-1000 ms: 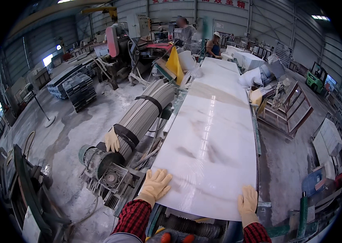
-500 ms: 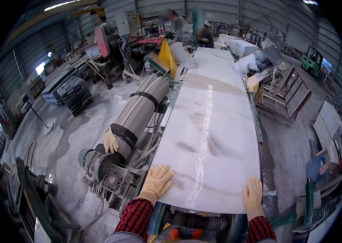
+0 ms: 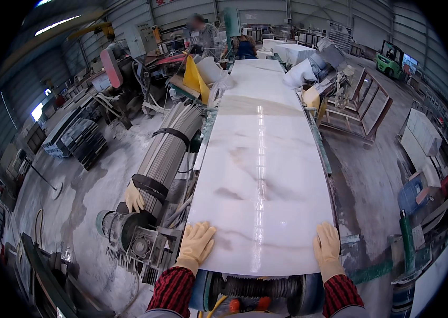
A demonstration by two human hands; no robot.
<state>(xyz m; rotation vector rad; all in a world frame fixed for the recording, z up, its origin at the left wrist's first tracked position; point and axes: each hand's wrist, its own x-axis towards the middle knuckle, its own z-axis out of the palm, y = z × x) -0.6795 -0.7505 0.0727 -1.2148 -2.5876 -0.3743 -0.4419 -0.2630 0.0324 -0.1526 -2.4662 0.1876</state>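
A long white polished stone slab [image 3: 255,212] with brownish veining stretches away from me over a roller machine. My left hand [image 3: 196,245], in a cream rubber glove, lies flat on its near left corner, fingers stretched out. On the near right edge rests my right hand [image 3: 327,248] in a matching glove, its fingers also extended and its thumb toward the slab. Neither hand is closed round anything. Under the slab's near edge shows a dark ribbed roller [image 3: 255,286]. The slab's underside is hidden.
Left of the slab stand a motor [image 3: 123,228] with a loose glove [image 3: 134,198] on it and a strapped grey bundle [image 3: 168,153]. A metal frame [image 3: 359,114] stands to the right. A person in a blue apron [image 3: 245,49] is at the far end; a green forklift [image 3: 389,61] sits behind.
My view has turned slightly right, so the scene sits further left. Both hands stay on the slab's near corners. The person in the apron now appears upright behind the slab's far end.
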